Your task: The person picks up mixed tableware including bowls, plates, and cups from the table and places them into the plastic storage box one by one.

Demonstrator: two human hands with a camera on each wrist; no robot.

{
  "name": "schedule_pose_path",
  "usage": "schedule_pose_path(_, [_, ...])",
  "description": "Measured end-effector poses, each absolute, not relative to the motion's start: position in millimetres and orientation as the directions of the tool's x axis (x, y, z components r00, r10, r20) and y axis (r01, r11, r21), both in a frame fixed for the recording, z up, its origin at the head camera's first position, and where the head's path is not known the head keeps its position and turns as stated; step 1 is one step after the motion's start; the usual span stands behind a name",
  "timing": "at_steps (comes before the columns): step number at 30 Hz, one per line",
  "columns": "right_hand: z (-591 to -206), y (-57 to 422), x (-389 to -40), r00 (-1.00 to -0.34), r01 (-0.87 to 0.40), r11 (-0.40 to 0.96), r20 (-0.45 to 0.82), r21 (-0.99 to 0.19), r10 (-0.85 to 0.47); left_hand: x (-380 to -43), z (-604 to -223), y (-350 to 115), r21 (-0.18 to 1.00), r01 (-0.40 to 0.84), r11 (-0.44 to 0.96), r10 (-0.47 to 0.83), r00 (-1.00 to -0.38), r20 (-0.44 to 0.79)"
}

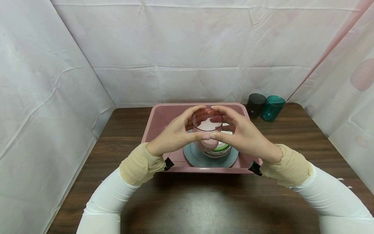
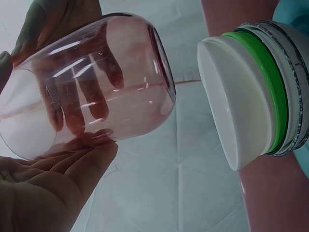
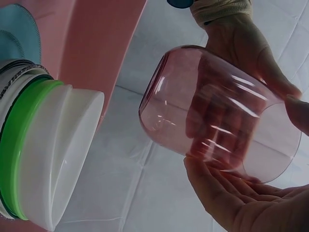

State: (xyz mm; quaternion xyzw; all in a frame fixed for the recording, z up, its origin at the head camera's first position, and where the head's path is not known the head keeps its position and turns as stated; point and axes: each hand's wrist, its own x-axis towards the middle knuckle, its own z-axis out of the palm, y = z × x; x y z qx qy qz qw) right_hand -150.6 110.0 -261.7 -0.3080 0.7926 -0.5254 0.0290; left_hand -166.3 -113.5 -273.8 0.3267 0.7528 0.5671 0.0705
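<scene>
Both hands hold a clear pink glass [image 1: 206, 125] above a pink basin. My left hand [image 1: 178, 131] curls round its left side, and my right hand [image 1: 241, 131] curls round its right side. The thumbs meet at the near side of the glass, while the other fingers wrap its far side. In the left wrist view the glass [image 2: 106, 82] is hollow with a rounded base. Below it, a stack of bowls [image 3: 43, 150], white with one green, sits on a blue-grey plate [image 1: 193, 156] in the basin. The glass and the bowls are apart.
The pink basin [image 1: 159, 120] stands on a dark wood table [image 1: 201, 201] near the back wall. Behind its right corner are a dark tumbler [image 1: 255, 105] and a teal tumbler [image 1: 272, 109], side by side. White cloth [image 1: 175, 39] hangs at the back and sides.
</scene>
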Motion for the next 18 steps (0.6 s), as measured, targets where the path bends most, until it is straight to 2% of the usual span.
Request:
schedule_pose_path(6, [-260.1, 115.8, -153.5, -0.826, -0.436, 0.28, 0.256, -0.855, -0.502, -166.1, -270.4, -115.3, 0.899, 0.407, 0.164, 0.552, -0.793, 0.258])
schedule_pose_path(13, [-263.6, 148.1, -161.9, -0.91, -0.344, 0.375, 0.208, -0.861, -0.358, -174.7, -264.0, -130.5, 0.908, 0.379, 0.18, 0.449, -0.853, 0.267])
schedule_pose_path(18, [-273.0, 176.2, -170.4, -0.951, -0.258, 0.429, 0.15, -0.866, -0.269, -188.0, -265.2, -143.9, 0.893, 0.362, 0.267, 0.357, -0.898, 0.258])
